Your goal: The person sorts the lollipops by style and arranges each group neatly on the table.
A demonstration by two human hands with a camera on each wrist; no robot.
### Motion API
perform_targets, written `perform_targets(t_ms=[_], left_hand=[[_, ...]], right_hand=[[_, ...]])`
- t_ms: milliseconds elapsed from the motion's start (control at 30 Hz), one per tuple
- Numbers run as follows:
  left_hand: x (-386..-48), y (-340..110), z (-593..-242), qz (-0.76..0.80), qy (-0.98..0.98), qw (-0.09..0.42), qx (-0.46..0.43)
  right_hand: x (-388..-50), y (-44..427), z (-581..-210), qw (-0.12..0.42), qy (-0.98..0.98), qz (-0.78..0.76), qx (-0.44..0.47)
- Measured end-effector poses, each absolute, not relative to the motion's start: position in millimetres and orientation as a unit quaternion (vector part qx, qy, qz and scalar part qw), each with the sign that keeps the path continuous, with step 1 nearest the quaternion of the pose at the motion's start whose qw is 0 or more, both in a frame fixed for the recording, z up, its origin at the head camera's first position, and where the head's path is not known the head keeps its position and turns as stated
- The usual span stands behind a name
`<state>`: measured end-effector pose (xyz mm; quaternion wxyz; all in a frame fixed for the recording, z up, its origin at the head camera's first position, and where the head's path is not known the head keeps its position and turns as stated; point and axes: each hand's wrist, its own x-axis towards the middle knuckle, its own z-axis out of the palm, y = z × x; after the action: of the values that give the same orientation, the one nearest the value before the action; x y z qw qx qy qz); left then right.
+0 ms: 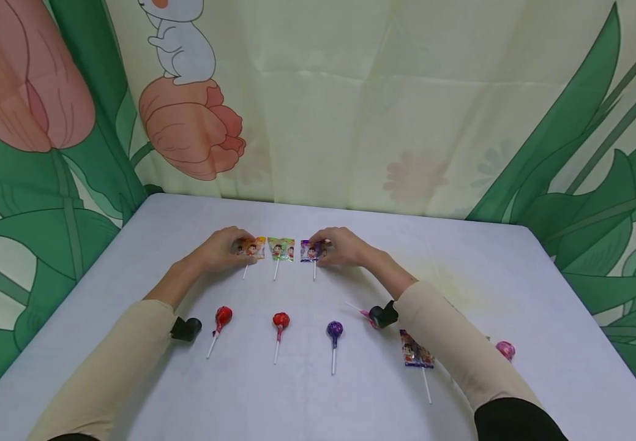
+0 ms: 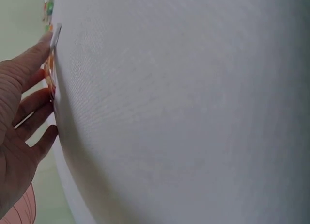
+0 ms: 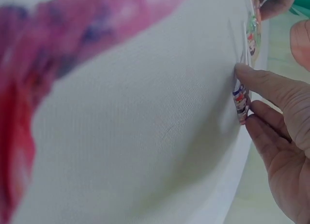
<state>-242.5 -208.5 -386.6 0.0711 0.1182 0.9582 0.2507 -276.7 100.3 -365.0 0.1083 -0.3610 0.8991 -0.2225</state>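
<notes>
At the back of the table, my left hand (image 1: 224,250) (image 2: 24,103) pinches a flat orange-wrapped lollipop (image 1: 255,247) (image 2: 50,73) between thumb and fingers. My right hand (image 1: 342,246) (image 3: 283,117) has thumb and fingers on the edges of a purple-wrapped lollipop (image 1: 309,251) (image 3: 240,104), pinching it. Between the two hands lies a green-wrapped lollipop (image 1: 281,248) (image 3: 252,35), touched by neither. All three have their sticks toward the front, and the fingers cover part of both held wrappers.
Nearer the front lie two red lollipops (image 1: 223,316) (image 1: 281,320) and a purple one (image 1: 335,329). A pink lollipop (image 1: 373,318) (image 3: 92,35) is beside the right wrist; a dark flat-wrapped one (image 1: 417,353) and another pink one (image 1: 505,350) lie around the right forearm.
</notes>
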Motion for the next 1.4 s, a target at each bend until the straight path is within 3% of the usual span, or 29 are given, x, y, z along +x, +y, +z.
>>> perform_targets(t_ms=[667, 1400], left_hand=[[-241.1, -212.2, -387.5, 0.253, 0.958, 0.058, 0.126], [-245.2, -211.5, -390.7, 0.252, 0.956, 0.059, 0.137]], right_hand=[[-261.8, 124.0, -356.4, 0.092, 0.878, -0.296, -0.363], [-213.7, 156.8, -349.4, 0.08, 0.874, -0.329, -0.349]])
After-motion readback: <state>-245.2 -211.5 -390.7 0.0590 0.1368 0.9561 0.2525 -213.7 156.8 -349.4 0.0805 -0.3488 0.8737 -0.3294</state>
